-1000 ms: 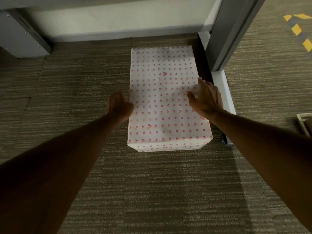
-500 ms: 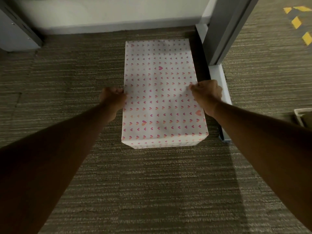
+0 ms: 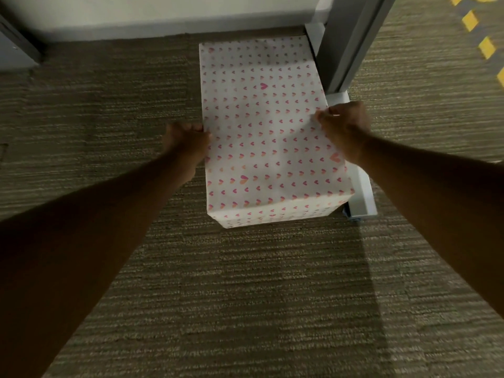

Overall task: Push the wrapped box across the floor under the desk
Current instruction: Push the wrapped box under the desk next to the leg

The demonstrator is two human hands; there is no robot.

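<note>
- Two bare forearms reach forward over the ribbed carpet (image 3: 245, 296).
- The left hand (image 3: 186, 143) is curled against the left long edge of the wrapped box (image 3: 267, 132), fingers bent over that edge and gripping it.
- The right hand (image 3: 345, 126) is curled the same way on the right edge, thumb on the top face.
- The box lies flat on the carpet between the two hands, white paper with small hearts.
- Just right of the right fingers stands the desk leg (image 3: 343, 50), its white foot (image 3: 361, 192) beside the box.
- Beyond the fingertips, the box's far end sits near the wall (image 3: 163, 12).
</note>
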